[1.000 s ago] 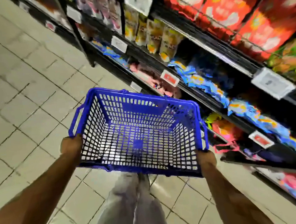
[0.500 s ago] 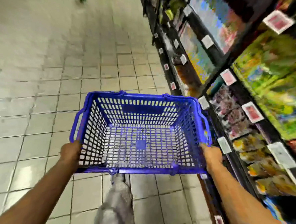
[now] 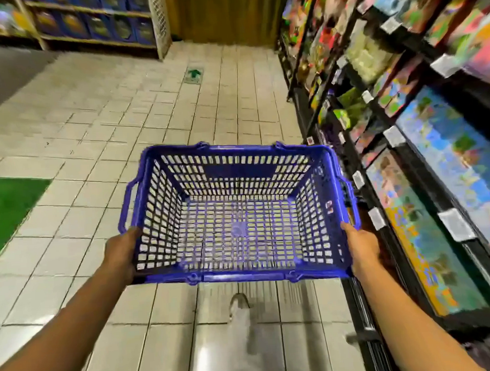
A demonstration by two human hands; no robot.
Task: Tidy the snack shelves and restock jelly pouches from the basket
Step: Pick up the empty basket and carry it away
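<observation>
A blue plastic basket (image 3: 234, 168) hangs in front of me above the tiled floor, and nothing lies inside it. My left hand (image 3: 121, 254) grips its near left corner from outside. My right hand (image 3: 361, 247) grips its near right corner. The snack shelves (image 3: 408, 152) run along my right side, packed with colourful blurred packets and white price tags. No jelly pouches can be made out in the blur.
A pale tiled aisle (image 3: 153, 110) stretches ahead. A green mat (image 3: 4, 211) lies on the floor at the left. Another shelf unit (image 3: 90, 25) stands at the far end beside a wooden wall (image 3: 221, 11). My leg (image 3: 242, 343) shows below the basket.
My view has swung away from the shelves and now looks down the aisle. Both hands keep the same hold on the basket, which stays level in front of me.
</observation>
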